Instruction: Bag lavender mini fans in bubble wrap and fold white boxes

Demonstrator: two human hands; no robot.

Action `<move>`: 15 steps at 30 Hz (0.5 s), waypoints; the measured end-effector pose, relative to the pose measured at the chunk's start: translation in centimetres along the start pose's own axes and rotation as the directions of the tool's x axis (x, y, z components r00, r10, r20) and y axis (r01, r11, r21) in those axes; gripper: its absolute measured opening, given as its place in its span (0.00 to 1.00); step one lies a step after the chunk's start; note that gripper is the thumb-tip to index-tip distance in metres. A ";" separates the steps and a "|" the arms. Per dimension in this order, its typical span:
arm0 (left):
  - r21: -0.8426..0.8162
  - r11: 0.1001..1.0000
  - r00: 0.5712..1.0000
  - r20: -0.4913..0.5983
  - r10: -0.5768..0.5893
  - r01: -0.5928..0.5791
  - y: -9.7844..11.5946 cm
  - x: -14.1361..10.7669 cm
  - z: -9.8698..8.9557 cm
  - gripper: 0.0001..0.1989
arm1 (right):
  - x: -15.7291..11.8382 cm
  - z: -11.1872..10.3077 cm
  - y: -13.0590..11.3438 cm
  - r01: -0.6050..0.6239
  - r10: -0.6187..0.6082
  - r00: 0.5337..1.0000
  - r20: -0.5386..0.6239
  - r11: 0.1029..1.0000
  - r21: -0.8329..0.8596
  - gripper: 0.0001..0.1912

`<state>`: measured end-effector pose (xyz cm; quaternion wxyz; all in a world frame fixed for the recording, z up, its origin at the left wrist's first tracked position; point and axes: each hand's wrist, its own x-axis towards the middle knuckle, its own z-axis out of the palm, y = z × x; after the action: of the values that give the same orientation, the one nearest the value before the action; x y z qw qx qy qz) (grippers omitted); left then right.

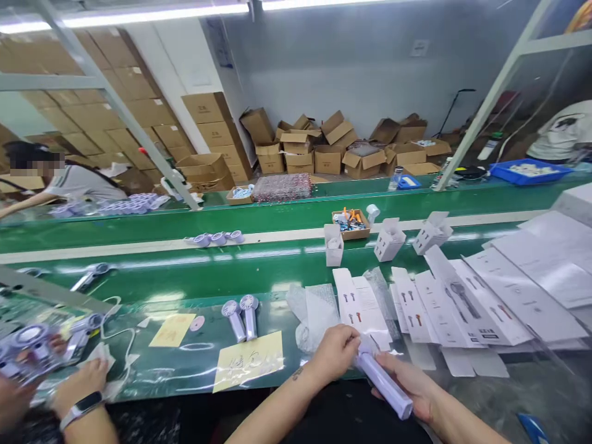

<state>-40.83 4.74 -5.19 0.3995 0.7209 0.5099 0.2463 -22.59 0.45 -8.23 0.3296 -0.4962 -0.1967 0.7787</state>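
Observation:
A lavender handheld fan [385,383] is in both of my hands, tilted with its handle end toward me on the right. My left hand [337,346] is closed at the fan's head, and its fingers cover most of that end. My right hand [409,383] is wrapped round the handle from the right side. Just beyond the hands lie a printed white box [358,299], unfolded flat, and a bubble-wrap bag [305,305]. Two more lavender fans [243,314] rest side by side on the bench to the left, above a yellow paper with handwriting [250,361].
Flat printed boxes [462,302] spread over the right side. Three upright white boxes [389,239] and a carton of small parts [354,231] stand on the green conveyor [277,265]. At left, a co-worker's hands [86,385] are among other fans. A metal post [490,98] rises on the right.

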 end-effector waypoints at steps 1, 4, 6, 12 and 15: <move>-0.061 0.995 0.995 0.070 -0.077 0.082 0.4 0.0 -0.1 0.09 | -0.7 -0.5 -0.4 -0.009 0.009 1.000 0.004 1.000 -0.012 0.20; -0.311 0.911 0.956 0.198 -0.214 0.269 1.8 -0.1 -0.1 0.11 | -3.2 -1.4 -2.2 0.063 -0.062 0.998 0.008 0.984 -0.169 0.19; -0.497 0.827 0.964 0.170 -0.204 0.262 2.7 -0.1 -0.4 0.15 | -4.7 -1.5 -3.8 0.164 -0.171 0.985 0.004 0.944 -0.287 0.18; -0.601 0.798 0.994 0.045 0.101 -0.054 4.1 0.1 -3.0 0.41 | -6.6 0.4 -6.7 0.406 -0.389 0.913 0.123 0.898 -0.173 0.18; -0.426 0.898 0.982 0.089 0.164 -0.111 3.9 0.3 -2.3 0.68 | -6.6 2.3 -6.6 0.481 -0.461 0.877 0.137 0.847 -0.226 0.18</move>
<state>-40.36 5.18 -0.65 0.5573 0.6662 0.3671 0.3329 -20.66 0.46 1.22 0.4363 -0.4401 -0.4230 0.6611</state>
